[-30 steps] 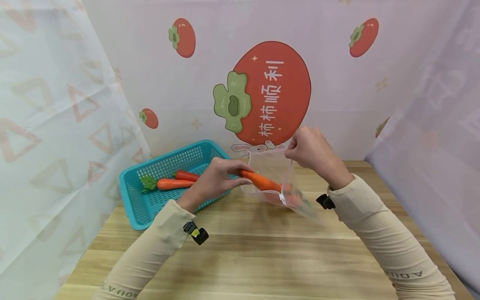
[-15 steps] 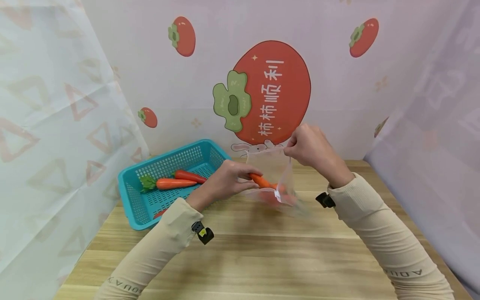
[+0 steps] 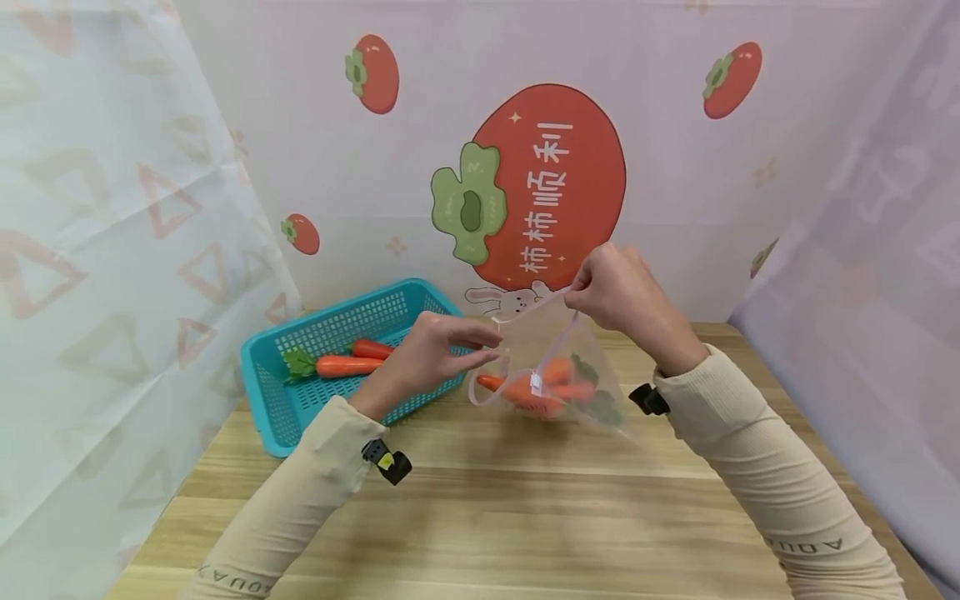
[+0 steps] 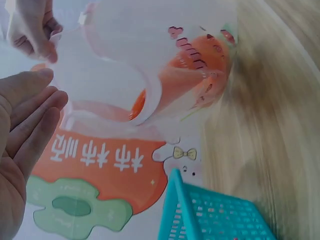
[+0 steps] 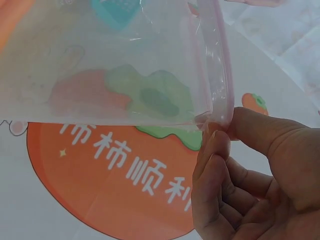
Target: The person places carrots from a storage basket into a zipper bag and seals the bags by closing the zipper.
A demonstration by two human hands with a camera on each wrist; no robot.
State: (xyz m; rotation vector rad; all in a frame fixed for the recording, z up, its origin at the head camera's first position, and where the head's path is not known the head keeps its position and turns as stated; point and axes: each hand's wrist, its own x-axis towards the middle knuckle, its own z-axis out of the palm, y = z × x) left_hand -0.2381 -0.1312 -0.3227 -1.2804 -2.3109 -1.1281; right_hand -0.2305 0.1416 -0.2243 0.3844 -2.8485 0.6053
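Observation:
A clear zip bag (image 3: 600, 362) with a pale pink zip edge hangs tilted over the table, its mouth gaping to the left. Several carrots (image 3: 525, 392) with green tops lie inside it. The white slider (image 3: 536, 383) shows at the near side of the mouth. My right hand (image 3: 624, 302) pinches the bag's upper corner between thumb and fingers, as the right wrist view (image 5: 250, 170) also shows. At the mouth's left side is my left hand (image 3: 427, 358), its fingers nearly straight and parted from the thumb, with nothing between them.
A turquoise plastic basket (image 3: 253, 392) stands on the left of the wooden table (image 3: 480, 517). In it lie a carrot (image 3: 348, 367) with a leafy top and a redder, longish vegetable (image 3: 369, 348). Printed cloth (image 3: 660, 167) walls the back and sides.
My left hand pushed a carrot into the bag, let it go and drew back left with parted fingers. The right hand kept its pinch on the bag, whose mouth now sags.

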